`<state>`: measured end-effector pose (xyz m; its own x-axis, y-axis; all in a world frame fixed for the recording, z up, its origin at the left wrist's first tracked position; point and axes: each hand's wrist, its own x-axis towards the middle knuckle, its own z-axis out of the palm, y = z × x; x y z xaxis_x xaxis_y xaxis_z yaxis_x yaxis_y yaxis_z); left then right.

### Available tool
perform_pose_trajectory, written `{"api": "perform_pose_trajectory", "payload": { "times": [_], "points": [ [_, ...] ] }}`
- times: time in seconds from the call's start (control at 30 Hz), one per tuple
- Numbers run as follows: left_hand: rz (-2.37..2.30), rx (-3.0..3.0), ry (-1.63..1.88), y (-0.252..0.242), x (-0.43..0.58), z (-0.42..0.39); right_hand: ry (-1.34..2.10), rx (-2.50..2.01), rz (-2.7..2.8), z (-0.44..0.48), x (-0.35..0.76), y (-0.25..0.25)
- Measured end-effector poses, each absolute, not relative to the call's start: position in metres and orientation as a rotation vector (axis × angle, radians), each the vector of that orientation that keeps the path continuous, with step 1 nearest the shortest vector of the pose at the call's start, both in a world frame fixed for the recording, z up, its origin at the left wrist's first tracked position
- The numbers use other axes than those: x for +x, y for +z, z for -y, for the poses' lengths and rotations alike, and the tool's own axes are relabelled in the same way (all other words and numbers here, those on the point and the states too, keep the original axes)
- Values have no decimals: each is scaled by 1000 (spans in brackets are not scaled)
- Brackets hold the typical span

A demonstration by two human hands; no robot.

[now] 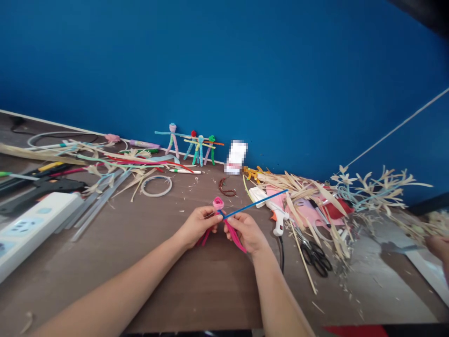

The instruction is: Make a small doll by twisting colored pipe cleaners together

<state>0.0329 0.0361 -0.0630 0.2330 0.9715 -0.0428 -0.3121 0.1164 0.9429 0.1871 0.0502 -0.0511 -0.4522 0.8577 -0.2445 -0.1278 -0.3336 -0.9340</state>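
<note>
My left hand (200, 225) pinches a pink pipe-cleaner figure (218, 203) just below its looped head. Fingers of my right hand (243, 229) are closed on the same figure from the other side, where a blue pipe cleaner (259, 202) crosses its body. The blue stem sticks out long and straight to the upper right. Magenta legs (237, 238) of the figure hang down between and under my fingers. How the blue stem is fixed at the body is hidden by my fingertips.
Several finished pipe-cleaner figures (201, 150) lean against the blue wall. A white glue gun (277, 217), black scissors (315, 258) and dried husk strips (301, 187) lie right. A power strip (38, 229) and glue sticks (101, 206) lie left. Another person's hand (438, 245) shows at far right.
</note>
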Motion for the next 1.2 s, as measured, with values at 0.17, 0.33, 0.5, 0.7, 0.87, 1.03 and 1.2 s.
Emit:
{"api": "perform_pose_trajectory", "payload": {
  "times": [0.17, 0.33, 0.5, 0.7, 0.87, 1.03, 1.2],
  "points": [
    [-726, 1070, 966, -56, 26, -35, 1699, -1184, 1277, -52, 188, -49],
    [-488, 962, 819, -56, 12, -38, 1416, -1267, 1493, -53, 191, -43],
    [-598, 777, 870, -61, 13, -42, 1158, -1215, 1684, -53, 190, -47],
    [-946, 900, 1123, -55, 24, -42, 1026, -1249, 1745, -52, 189, -52],
    [-1145, 1110, 1272, -49, 26, -40, 1042, -1252, 1748, -47, 185, -52],
    [-1091, 1164, 1283, -46, 27, -37, 1112, -1219, 1730, -45, 185, -49],
    [-1029, 1043, 1183, -37, 26, -34, 1141, -1189, 1724, -44, 185, -44]
  ]
}}
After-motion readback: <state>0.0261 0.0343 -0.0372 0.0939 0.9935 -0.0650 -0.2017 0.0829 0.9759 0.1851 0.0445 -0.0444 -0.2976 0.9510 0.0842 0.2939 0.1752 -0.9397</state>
